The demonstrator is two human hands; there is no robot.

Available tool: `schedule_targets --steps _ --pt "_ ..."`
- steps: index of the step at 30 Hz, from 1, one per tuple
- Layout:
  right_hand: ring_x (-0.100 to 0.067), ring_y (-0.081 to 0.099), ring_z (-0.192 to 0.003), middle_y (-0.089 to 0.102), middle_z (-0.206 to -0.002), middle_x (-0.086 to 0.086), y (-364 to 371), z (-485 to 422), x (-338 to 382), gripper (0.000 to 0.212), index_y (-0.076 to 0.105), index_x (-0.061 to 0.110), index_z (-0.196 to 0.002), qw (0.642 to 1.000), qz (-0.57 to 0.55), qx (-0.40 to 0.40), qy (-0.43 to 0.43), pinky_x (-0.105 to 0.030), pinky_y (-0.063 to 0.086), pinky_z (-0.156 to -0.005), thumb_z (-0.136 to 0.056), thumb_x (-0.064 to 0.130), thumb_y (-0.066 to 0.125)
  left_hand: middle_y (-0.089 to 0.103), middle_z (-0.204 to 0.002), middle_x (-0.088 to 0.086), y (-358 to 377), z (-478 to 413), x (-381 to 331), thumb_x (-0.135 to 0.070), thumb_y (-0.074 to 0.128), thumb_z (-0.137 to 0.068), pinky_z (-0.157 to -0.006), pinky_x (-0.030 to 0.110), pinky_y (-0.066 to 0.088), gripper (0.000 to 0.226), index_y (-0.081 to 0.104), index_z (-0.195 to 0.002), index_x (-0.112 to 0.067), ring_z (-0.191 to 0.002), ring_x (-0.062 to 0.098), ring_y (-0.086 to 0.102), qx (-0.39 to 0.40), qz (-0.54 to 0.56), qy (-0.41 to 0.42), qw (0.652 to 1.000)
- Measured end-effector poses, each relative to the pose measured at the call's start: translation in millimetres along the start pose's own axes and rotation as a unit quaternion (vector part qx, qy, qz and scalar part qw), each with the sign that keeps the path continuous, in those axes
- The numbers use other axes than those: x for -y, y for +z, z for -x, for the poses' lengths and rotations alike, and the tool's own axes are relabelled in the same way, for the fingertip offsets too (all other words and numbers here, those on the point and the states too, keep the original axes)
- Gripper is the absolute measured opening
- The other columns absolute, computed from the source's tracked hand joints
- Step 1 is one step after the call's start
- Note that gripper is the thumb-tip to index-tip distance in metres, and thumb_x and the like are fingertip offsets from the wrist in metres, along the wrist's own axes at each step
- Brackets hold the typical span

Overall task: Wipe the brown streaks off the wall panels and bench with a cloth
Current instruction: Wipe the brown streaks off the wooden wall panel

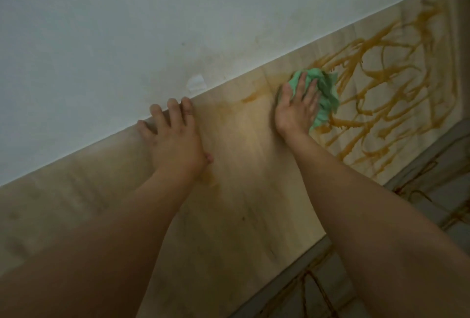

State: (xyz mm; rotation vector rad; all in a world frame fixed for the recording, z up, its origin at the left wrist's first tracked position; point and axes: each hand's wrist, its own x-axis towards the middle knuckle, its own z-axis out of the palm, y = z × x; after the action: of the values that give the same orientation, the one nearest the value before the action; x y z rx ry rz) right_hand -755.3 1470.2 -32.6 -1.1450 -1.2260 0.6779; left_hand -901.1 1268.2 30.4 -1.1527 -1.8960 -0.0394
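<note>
We are pressing the crumpled green cloth against the pale wooden wall panel with our right hand, fingers spread and fairly straight over it, not pinching. The cloth is sitting at the left margin of the tangled brown streaks, which are running on rightward and down onto the grey bench surface. Our left hand is resting, fingers relaxed, on the panel's top edge. The cloth is looking soft, light and bunchy. We are judging that a broad palm over its middle will stop it slipping on the slick residue.
</note>
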Motion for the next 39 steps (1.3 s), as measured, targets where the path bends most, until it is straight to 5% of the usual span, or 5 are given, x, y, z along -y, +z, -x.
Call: schedule_targets --steps 8,15,23,31,39 --pt "-0.027 0.009 -0.159 0.018 -0.172 -0.003 20 76 10 0.061 0.012 0.043 -0.164 0.922 0.123 0.077 -0.359 -0.051 0.005 -0.128 -0.105 0.059 0.011 0.001 -0.158 0.015 2 1 0 -0.074 0.076 -0.07 -0.117 0.067 0.019 0.136 -0.008 -0.159 -0.014 -0.147 0.046 0.007 0.005 0.017 0.002 1.0" --pt "-0.034 -0.003 -0.159 -0.002 -0.174 -0.004 -4 24 -7 0.057 0.006 0.048 -0.162 0.998 0.044 0.022 -0.044 -0.052 0.002 -0.128 -0.108 0.059 0.018 0.001 -0.16 0.015 -2 -1 1 -0.073 0.075 -0.072 -0.118 0.067 0.017 0.135 -0.009 -0.159 -0.013 -0.148 0.046 0.005 0.019 0.021 0.008 1.0" --pt "-0.035 0.024 -0.151 0.013 -0.173 -0.002 25 159 -42 0.057 0.027 0.046 -0.16 0.959 0.092 0.107 -0.245 -0.048 0.028 -0.122 -0.106 0.044 0.044 0.016 -0.155 0.011 -29 -3 21 -0.06 0.08 -0.076 -0.108 0.06 0.031 0.123 0.002 -0.16 -0.017 -0.138 0.043 0.023 0.075 0.015 0.054 0.996" --pt "-0.031 0.058 -0.109 0.06 -0.134 -0.007 46 206 -37 0.054 0.037 0.047 -0.156 0.806 0.209 0.169 -0.527 -0.039 0.051 -0.088 -0.102 0.05 0.042 0.035 -0.143 0.012 -25 8 63 -0.01 0.053 -0.092 -0.099 0.046 0.037 0.066 0.031 -0.155 -0.013 -0.126 0.036 0.035 0.01 0.024 0.066 0.997" --pt "-0.04 0.017 -0.154 0.012 -0.17 -0.015 56 188 -24 0.059 0.023 0.038 -0.163 0.989 0.071 0.041 -0.12 -0.053 0.03 -0.122 -0.107 0.049 0.039 0.033 -0.142 0.009 -8 3 68 -0.013 0.051 -0.095 -0.105 0.045 0.033 0.065 0.029 -0.155 -0.019 -0.125 0.035 0.035 -0.021 0.055 0.072 0.996"
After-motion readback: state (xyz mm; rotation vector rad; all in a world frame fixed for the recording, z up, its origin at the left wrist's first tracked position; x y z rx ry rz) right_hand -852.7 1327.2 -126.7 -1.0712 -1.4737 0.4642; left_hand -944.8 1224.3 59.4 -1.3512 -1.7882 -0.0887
